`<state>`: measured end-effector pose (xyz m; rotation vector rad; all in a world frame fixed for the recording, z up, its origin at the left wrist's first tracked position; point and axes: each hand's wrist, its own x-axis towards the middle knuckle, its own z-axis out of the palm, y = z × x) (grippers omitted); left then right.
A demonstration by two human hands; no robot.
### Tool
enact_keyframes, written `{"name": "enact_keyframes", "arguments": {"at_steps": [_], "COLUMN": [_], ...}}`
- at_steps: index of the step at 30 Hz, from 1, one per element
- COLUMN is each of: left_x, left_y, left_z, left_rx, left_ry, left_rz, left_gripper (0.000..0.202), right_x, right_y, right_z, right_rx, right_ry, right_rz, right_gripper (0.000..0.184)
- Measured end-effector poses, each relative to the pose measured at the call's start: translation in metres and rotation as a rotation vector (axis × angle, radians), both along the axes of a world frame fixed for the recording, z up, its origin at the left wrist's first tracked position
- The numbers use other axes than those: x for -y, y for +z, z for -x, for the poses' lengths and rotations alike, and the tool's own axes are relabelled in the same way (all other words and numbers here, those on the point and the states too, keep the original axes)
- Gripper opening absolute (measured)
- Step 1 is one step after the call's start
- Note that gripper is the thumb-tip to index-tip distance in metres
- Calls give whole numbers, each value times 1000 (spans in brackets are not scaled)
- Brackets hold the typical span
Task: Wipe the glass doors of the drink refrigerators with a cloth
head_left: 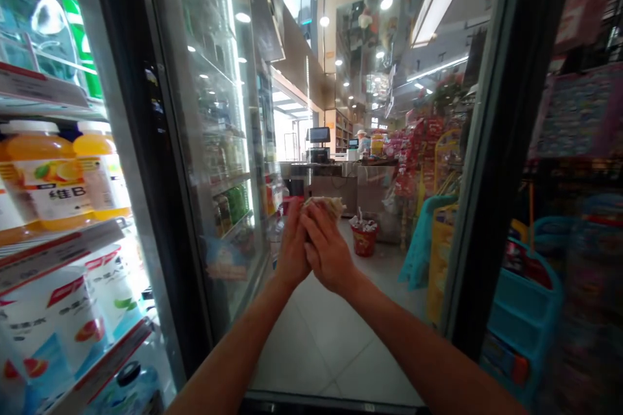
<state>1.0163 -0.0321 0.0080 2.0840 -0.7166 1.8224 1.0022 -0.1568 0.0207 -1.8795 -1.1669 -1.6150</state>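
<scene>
Just in front of the glass door (511, 117), my two hands meet at the middle of the view. A crumpled, pale cloth (335, 205) shows above and behind the fingers. My right hand (331, 249) presses over the cloth with its fingers close together. Against it, my left hand (293, 248) is closed around the cloth's left side, its palm turned inward. Most of the cloth is hidden by the hands. Whether it touches the glass I cannot tell.
At left, lit cooler shelves (63, 248) hold orange drink bottles (46, 172) and white-labelled bottles (53, 318). Through the glass show a red bucket (364, 241), a checkout counter (335, 178) and a person (363, 141). A turquoise plastic rack (523, 305) stands at right.
</scene>
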Motion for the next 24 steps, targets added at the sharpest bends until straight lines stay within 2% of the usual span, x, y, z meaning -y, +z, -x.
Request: {"name": "enact_keyframes", "arguments": {"at_steps": [3, 5, 7, 10, 12, 14, 15, 16, 17, 19, 20, 21, 22, 23, 24], "left_x": [-10, -17, -20, -21, -19, -17, -15, -14, -14, -14, -14, -15, -15, -15, -15], "left_y": [-11, -19, -23, -24, -23, -21, -21, -21, -22, -27, -31, -36, -43, -50, -57], "left_z": [6, 9, 12, 14, 13, 12, 11, 10, 10, 10, 11, 12, 13, 14, 14], "left_rx": [19, 18, 6, -27, -76, -116, -127, -128, -126, -117, -110, -105, -103, -102, -100], "left_ry": [55, 64, 64, 131, 197, 240, 251, 257, 262, 269, 272, 276, 280, 285, 289], "left_rz": [100, 73, 11, 18, 50, 71, 79, 88, 96, 87, 71, 48, 20, -4, -22], "left_gripper": [56, 58, 63, 71, 72, 73, 74, 74, 75, 74, 74, 73, 72, 71, 71], "right_x": [-24, -33, -25, 28, 76, 113, 121, 122, 117, 97, 89, 86, 88, 95, 106], "right_y": [-8, -13, -9, 19, 41, 47, 41, 29, 12, -22, -34, -38, -35, -26, -14], "right_z": [-8, -11, -11, -9, -10, -14, -16, -17, -16, -14, -13, -12, -12, -14, -16], "right_rx": [60, 83, 102, 165, 220, 303, 297, 294, 282, 298, 305, 311, 308, 301, 288], "right_ry": [-107, -156, -162, -115, -160, -289, -328, -335, -313, -189, -143, -125, -149, -207, -300], "right_rz": [-27, -44, -47, -139, -316, -478, -481, -440, -335, -17, 195, 299, 316, 247, 91], "right_gripper": [39, 34, 30, 33, 40, 44, 46, 47, 47, 43, 38, 34, 33, 33, 36]}}
